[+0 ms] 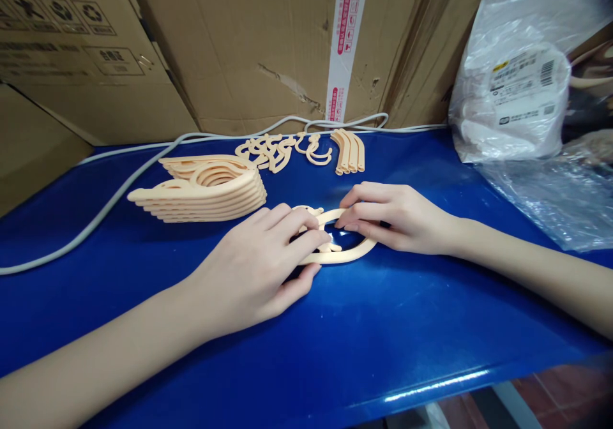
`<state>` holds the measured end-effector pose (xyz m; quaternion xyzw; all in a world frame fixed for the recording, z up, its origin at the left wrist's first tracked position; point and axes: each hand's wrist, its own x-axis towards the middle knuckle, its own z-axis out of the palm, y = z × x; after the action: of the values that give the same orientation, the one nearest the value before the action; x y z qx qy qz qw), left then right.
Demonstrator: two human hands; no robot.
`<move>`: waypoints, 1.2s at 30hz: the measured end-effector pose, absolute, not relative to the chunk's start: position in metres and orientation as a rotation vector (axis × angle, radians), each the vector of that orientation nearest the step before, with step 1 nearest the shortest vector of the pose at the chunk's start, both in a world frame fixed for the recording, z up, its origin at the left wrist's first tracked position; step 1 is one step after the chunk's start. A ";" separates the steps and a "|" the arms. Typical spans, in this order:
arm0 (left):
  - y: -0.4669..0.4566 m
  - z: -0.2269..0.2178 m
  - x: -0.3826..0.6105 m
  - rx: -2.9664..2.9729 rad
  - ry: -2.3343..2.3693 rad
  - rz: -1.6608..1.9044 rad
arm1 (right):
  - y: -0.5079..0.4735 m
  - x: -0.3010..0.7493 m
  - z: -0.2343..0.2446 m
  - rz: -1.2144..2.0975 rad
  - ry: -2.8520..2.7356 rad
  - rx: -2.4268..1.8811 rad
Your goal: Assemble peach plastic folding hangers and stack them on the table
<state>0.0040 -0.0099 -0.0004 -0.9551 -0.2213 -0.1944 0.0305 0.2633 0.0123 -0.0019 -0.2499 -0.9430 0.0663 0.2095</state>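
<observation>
A beige plastic folding hanger [342, 256] lies on the blue table between my hands, its curved arms forming a loop. My left hand [268, 263] grips its left side, thumb at the near edge and fingers over the top, hiding that end. From the right, my right hand [390, 215] has its bent fingers closed on the loop's far right part. Just beyond my left hand is a stack of matching folded hangers [205, 193]. Loose beige hooks [268, 151] lie in a heap behind, with several curved hanger arms [349, 151] side by side to their right.
A grey cable [110, 209] runs along the back and down the left of the blue table [306, 352]. Cardboard boxes [258, 39] stand behind it. At the right are a plastic-wrapped, labelled package [517, 97] and clear plastic film [550, 199].
</observation>
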 end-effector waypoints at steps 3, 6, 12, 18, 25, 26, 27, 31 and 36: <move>-0.011 0.001 0.004 -2.974 -0.672 -0.574 | 0.009 0.260 -0.001 0.272 -2.632 -0.686; -0.013 0.001 0.004 -3.008 -0.661 -0.568 | 0.007 0.258 -0.001 0.346 -2.605 -0.725; -0.016 -0.002 0.004 -3.051 -0.677 -0.555 | 0.003 0.255 0.000 0.409 -2.580 -0.784; -0.018 -0.003 0.003 -3.087 -0.606 -0.566 | 0.013 0.246 0.008 0.267 -2.536 -0.859; -0.021 0.001 0.003 -3.149 -0.585 -0.555 | 0.035 0.231 0.012 0.115 -2.613 -0.984; -0.021 0.002 0.003 -3.153 -0.580 -0.555 | 0.036 0.229 0.011 0.097 -2.627 -0.977; -0.022 0.002 0.004 -3.160 -0.573 -0.551 | 0.037 0.227 0.011 0.078 -2.641 -0.959; -0.022 0.002 0.004 -3.198 -0.559 -0.528 | 0.036 0.223 0.007 -0.040 -2.681 -0.876; -0.024 0.004 0.003 -3.212 -0.564 -0.478 | 0.035 0.232 0.007 0.007 -2.645 -0.896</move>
<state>0.0033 -0.0243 0.0045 -0.9717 -0.1704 -0.1444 -0.0773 0.2321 0.0352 0.0074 -0.3161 -0.9327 0.0025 0.1737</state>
